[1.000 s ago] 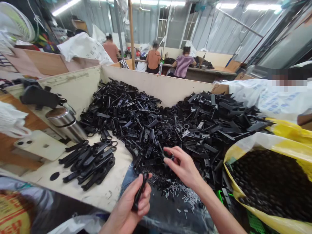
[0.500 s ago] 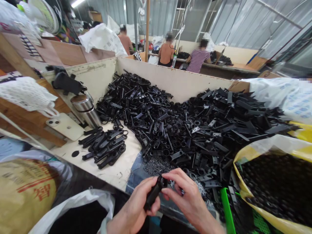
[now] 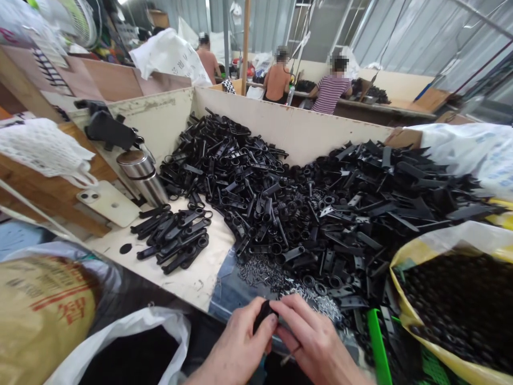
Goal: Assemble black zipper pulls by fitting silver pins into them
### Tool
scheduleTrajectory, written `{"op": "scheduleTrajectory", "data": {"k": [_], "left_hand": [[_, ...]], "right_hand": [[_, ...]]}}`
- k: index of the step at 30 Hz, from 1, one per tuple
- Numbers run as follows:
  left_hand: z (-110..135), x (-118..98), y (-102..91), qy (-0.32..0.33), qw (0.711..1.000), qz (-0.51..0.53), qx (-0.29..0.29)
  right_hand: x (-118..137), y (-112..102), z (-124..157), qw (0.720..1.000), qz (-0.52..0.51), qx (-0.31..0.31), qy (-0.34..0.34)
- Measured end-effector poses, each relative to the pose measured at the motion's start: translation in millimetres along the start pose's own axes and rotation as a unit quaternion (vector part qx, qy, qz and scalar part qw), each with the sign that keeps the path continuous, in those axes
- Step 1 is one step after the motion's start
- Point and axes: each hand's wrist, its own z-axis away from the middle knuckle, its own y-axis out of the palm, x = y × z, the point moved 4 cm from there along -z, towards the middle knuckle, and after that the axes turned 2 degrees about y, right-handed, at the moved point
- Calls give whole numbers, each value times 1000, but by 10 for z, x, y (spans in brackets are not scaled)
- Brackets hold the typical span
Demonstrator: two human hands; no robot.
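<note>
At the bottom centre my left hand (image 3: pixel 236 350) and my right hand (image 3: pixel 316 345) meet, both pinched on one black plastic piece (image 3: pixel 262 315) held between their fingertips. Just beyond them lies a scatter of small metal pins (image 3: pixel 280 278) on a dark cloth. Behind that a big heap of black plastic parts (image 3: pixel 304 203) fills the walled work table (image 3: pixel 188 283). A separate small pile of black parts (image 3: pixel 172 238) lies on the table to the left of my hands.
A steel flask (image 3: pixel 140 174) and a white phone (image 3: pixel 108 203) sit at the table's left. A yellow bag of black bits (image 3: pixel 457 299) stands right; sacks (image 3: pixel 44 310) lie lower left. Three people work at a far bench (image 3: pixel 385 109).
My right hand left the heap and joined my left hand on the black piece. Both hands sank toward the bottom edge, and the view shifted slightly left and down.
</note>
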Motion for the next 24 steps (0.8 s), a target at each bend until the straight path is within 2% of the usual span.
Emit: {"op": "scheduleTrajectory", "data": {"k": [3,8,13,18,21,24], "left_hand": [[52,1,-13,39,991,-131,-7],[110,141,3,36,994,-102,23],[181,289,-1,-1,995,-82,64],[250,214,-31,11,993,-96,73],[270,153,-13,17,987,-125,98],[273,140,-6,14,987,-127,99]], "right_hand": [[18,-3,64,1000,20,4,-14],[-5,-30,132,999,-37,19,5],[-71,-47,151,974,-189,74,103],[-65,-25,214,962,-217,1,167],[-29,0,245,963,-206,-27,172],[15,-16,250,969,-193,-42,149]]}}
